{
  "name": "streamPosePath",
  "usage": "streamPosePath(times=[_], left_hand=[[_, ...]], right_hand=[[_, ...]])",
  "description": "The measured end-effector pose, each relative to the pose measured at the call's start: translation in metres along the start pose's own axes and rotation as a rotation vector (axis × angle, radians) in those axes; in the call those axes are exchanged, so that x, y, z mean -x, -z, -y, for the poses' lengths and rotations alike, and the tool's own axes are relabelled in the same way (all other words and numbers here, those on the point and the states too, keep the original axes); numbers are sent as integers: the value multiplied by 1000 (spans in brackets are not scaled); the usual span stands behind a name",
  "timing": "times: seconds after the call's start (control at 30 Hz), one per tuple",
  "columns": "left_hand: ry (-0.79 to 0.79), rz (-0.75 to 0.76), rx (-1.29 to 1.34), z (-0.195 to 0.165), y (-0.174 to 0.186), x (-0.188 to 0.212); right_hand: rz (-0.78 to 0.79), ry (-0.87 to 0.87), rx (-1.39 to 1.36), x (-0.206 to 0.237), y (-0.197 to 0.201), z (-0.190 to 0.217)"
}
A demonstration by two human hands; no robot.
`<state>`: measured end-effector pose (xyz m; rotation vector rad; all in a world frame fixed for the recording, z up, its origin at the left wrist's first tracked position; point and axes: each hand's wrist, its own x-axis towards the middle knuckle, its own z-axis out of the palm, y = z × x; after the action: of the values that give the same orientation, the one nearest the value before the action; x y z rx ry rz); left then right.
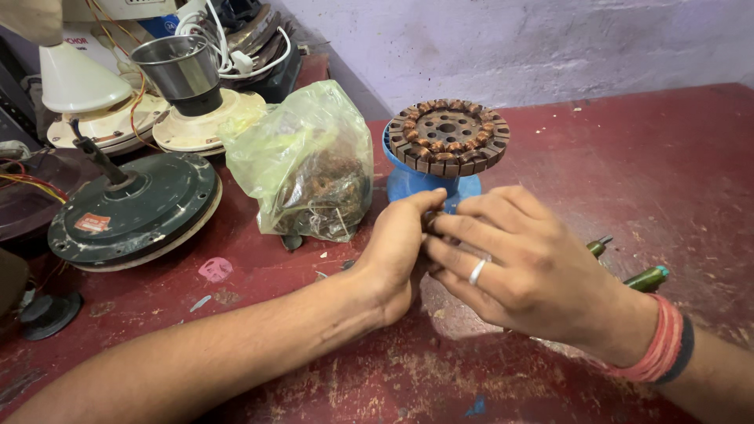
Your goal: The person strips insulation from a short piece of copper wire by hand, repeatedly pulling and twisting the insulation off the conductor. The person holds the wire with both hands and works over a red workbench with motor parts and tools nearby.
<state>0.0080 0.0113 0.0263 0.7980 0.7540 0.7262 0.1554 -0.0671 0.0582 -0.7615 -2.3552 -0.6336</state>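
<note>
Left hand [397, 243] and right hand [522, 267] fingertips pressed together, pinching something hidden. Wound fan stator [448, 137] on blue stand [416, 184] sits just beyond, toward workbench [644, 180] back edge.

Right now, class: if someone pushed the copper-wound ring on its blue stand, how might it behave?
The copper-wound ring looks metal, so probably heavy and stiff. It overhangs the narrower blue stand, so a sideways push might tip it. Both hands work just in front, not steadying it.

Soft, even daylight fills the scene, fairly bright. A faint shadow pools on the red bench [550, 377] just below the joined hands. The view is sharp there; straight edges bow slightly toward the corners.
</note>
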Motion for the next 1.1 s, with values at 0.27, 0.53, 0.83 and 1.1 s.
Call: streamPosePath(times=[0.27, 0.53, 0.83, 1.1], left_hand=[[-91, 142, 22, -4, -3, 5], [-265, 223, 51, -5, -11, 18], [-779, 53, -435, -6, -15, 33], [-68, 175, -79, -18, -22, 34]], right_hand=[[-61, -111, 55, -3, 4, 4], [-125, -118, 77, 5, 5, -9], [-415, -260, -24, 10, 21, -29], [-300, -124, -291, 4, 5, -1]])
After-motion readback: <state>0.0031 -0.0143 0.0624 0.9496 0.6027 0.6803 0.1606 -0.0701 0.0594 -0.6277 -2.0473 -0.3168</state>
